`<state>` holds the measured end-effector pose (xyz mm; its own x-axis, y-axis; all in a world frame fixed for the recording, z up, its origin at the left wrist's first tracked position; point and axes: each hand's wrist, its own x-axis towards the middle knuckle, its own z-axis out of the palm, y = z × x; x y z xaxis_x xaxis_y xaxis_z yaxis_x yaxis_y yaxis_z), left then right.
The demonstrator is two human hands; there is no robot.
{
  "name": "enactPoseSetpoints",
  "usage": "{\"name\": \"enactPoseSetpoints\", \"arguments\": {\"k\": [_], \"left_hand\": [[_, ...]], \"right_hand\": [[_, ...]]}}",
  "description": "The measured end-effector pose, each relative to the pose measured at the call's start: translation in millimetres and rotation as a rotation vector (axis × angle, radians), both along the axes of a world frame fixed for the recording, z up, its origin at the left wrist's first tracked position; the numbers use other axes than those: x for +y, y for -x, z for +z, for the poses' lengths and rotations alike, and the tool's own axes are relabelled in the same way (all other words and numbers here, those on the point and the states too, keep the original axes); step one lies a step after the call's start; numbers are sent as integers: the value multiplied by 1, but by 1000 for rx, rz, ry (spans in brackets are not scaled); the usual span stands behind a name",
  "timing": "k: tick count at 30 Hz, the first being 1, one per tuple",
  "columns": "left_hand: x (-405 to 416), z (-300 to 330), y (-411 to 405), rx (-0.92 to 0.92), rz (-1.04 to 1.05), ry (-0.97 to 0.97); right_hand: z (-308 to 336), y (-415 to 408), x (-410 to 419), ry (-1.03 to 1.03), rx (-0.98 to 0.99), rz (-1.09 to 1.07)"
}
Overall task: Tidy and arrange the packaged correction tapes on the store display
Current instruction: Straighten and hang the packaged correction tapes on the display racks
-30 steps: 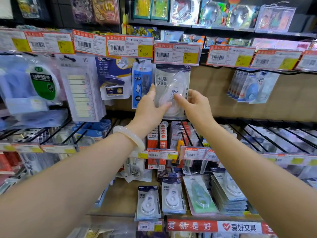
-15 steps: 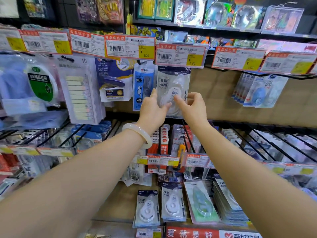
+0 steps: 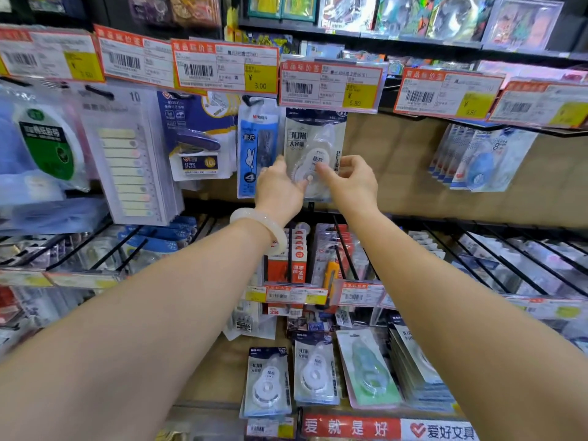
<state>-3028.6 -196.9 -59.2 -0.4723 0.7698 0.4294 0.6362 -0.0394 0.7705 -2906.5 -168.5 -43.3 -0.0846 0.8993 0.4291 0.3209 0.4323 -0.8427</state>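
A grey-white correction tape pack point(image 3: 313, 140) hangs on a hook under the 5.80 price tag point(image 3: 331, 85). My left hand point(image 3: 278, 190) grips its lower left edge, thumb on the front. From the right, my right hand point(image 3: 350, 183) pinches its lower right side, thumb pressed on the blister. The pack's bottom is hidden behind both hands. More correction tape packs point(image 3: 316, 372) hang on the lowest row, and a bunch of blue ones point(image 3: 480, 160) hangs at the upper right.
A blue ruler pack point(image 3: 256, 148) hangs just left of the held pack, then a stapler pack point(image 3: 197, 138) and sticky tabs point(image 3: 127, 167). Black wire hooks point(image 3: 496, 256) stick out at mid height. Price tags point(image 3: 296, 294) line the middle rail.
Both hands have stayed on the hanging pack, pressing it slightly further back toward the wall. The camera has tilted a little, shifting the display in view.
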Motion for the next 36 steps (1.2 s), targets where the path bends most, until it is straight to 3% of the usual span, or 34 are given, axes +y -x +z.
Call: {"name": "enactPoseSetpoints", "arguments": {"k": [3,11,17,22,28,36], "left_hand": [[-1,3,1,30,23,42],[-26,9,-8,250,56,399],[-93,-3,-19,463,-30,205],[-149,-42,-27,474,-153,40],[-190,-118,-26,474,-207,-6],[-193,-206,-28,321,-167,388]], "right_hand": [[3,2,1,16,-47,-6],[3,0,-18,32,-283,-29],[-18,-23,-85,-207,-445,30],[-69,-49,-145,-314,-468,112],[-134,-62,-182,-196,-441,152],[-222,-51,-178,177,-510,138]]}}
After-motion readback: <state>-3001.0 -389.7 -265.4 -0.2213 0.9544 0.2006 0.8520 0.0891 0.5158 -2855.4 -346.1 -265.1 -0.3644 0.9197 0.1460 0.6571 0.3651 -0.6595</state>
